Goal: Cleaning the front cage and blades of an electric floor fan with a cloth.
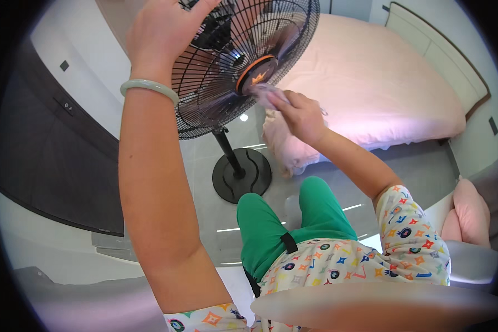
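Observation:
A black pedestal fan (207, 74) stands in front of me, its round wire grille tilted and an orange-ringed hub cap (257, 76) at the centre. My right hand (303, 116) pinches a crumpled pale cloth (267, 94), blurred, against the lower edge of the hub cap. At the top of the picture, my left hand (164, 31) is up against the grille's left side, thumb stretched to the right. Its other fingertips are cut off by the picture's edge, so its hold is unclear. A pale bangle (149, 87) circles that wrist.
The fan's round black base (228, 182) rests on glossy grey floor tiles just beyond my knees. A bed with a pink cover (369, 79) stands at the right, its cover hanging near the fan. A dark door (58, 137) is at the left. Pink cushions (469, 211) lie at far right.

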{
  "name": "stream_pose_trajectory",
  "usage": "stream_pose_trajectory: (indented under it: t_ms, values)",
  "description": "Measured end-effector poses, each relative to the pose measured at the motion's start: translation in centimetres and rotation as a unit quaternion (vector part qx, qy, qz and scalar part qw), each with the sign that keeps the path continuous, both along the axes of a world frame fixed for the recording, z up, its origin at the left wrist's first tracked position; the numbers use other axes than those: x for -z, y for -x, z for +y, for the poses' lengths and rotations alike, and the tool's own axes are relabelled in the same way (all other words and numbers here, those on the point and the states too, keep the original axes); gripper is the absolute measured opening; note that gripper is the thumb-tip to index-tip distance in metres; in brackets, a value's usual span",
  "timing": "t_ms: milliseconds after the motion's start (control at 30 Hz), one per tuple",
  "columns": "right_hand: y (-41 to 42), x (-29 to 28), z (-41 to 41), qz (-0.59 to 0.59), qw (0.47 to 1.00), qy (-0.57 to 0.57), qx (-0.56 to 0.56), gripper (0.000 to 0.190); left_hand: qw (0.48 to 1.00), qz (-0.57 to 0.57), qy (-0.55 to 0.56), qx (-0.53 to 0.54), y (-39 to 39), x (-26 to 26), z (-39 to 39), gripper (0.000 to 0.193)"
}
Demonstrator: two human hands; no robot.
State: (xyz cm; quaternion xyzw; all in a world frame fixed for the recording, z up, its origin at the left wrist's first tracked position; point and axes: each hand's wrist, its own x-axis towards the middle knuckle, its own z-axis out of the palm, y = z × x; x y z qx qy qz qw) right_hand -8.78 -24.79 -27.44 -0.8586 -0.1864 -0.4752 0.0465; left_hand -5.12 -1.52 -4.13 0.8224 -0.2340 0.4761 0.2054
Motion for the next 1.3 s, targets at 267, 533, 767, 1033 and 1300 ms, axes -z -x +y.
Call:
stream_pose_trajectory:
  t_ms: [267, 533, 767, 1033, 1300]
  values:
    - [-1.2, -6.1, 7.9, -0.125, 0.982, 0.051, -0.132, 0.054, 0.997, -0.012, 0.011, 0.070, 0.0, 0.1, 0.0, 0.058]
    - [-2.2, -2.3, 2.7, -0.106, 0.991, 0.052, -0.061, 0.055, 0.999, -0.032, -0.013, 0.018, -0.3, 0.0, 0.1, 0.060]
    - [-1.3, -0.8, 1.0, -0.059, 0.996, 0.059, -0.021, 0.055, 1.000, 0.019, 0.006, -0.012, 0.2, 0.3, -0.3, 0.060]
    - [-1.0, -3.2, 4.5, -0.070, 0.986, 0.038, -0.145, 0.060, 1.000, 0.016, -0.005, -0.018, 0.1, -0.3, -0.1, 0.062]
    - [-1.9, -5.1, 6.7, -0.125, 0.980, 0.067, -0.137, 0.057, 0.999, -0.019, -0.004, 0.031, 0.0, -0.3, -0.6, 0.063]
